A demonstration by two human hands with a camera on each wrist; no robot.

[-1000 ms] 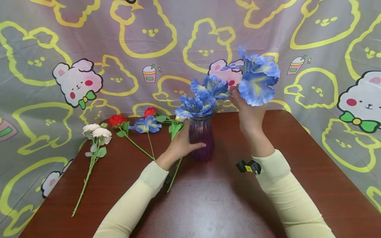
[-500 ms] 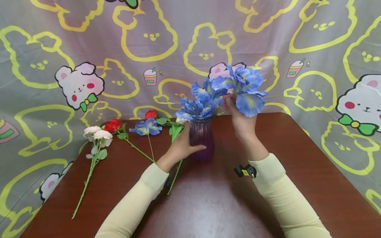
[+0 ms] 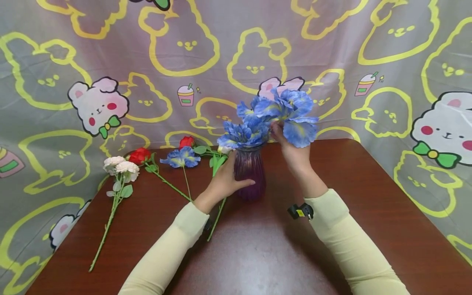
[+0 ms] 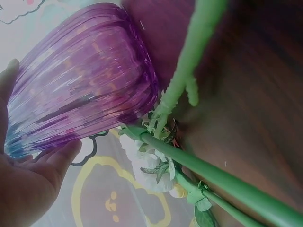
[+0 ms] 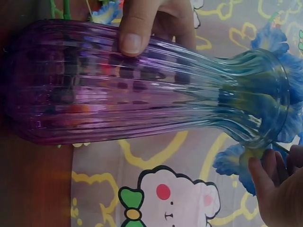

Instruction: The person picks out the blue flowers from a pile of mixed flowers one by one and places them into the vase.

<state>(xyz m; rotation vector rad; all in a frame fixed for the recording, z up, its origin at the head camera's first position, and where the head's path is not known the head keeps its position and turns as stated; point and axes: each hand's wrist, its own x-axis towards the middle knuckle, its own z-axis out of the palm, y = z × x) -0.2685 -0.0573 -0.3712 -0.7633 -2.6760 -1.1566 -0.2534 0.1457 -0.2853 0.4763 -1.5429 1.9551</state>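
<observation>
A ribbed glass vase (image 3: 253, 167), purple below and bluish at the neck in the right wrist view, stands upright on the table. My left hand (image 3: 221, 179) holds its side, thumb across the front. Blue artificial irises (image 3: 243, 134) fill the vase's mouth. Just right of the rim, my right hand (image 3: 298, 159) pinches another blue iris (image 3: 300, 128) below its bloom; petals hide part of the fingers. In the right wrist view, the right hand's fingers (image 5: 261, 177) are close to the glass rim. The left wrist view shows the vase's purple base (image 4: 94, 71) past the left hand (image 4: 31, 184).
On the brown table (image 3: 368, 205), left of the vase, lie a white flower stem (image 3: 110, 221), red roses (image 3: 140, 155), a loose blue iris (image 3: 182, 157) and a white bloom (image 3: 225, 150) with green leaves. A patterned cloth (image 3: 206, 53) hangs behind the table.
My right hand has moved left and down with the iris, bringing its bloom against those in the vase. The left hand has stayed on the vase.
</observation>
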